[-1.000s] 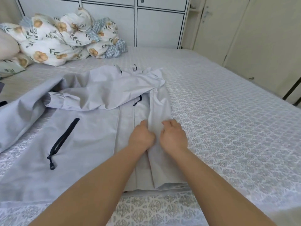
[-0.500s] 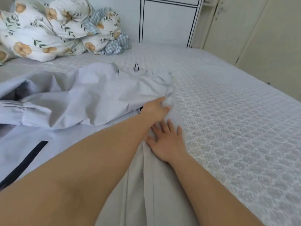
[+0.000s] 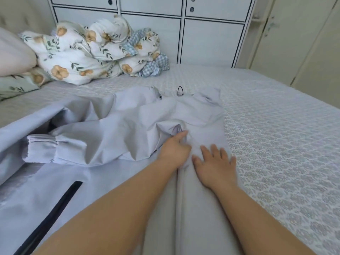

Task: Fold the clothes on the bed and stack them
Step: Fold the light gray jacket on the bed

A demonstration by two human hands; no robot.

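The jacket (image 3: pixel 128 122) is pale grey with a black zipper (image 3: pixel 53 214) and a small black loop (image 3: pixel 180 90). The bed (image 3: pixel 276 135) has a white cover with a grey lace-like pattern. The quilt (image 3: pixel 88 54) is white with orange flowers and green leaves, partly blue-white checked. The cabinet (image 3: pixel 207 37) is white with dark lines.

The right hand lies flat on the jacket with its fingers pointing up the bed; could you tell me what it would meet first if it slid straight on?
Probably the right hand would meet only more of the pale grey jacket, up to its collar.
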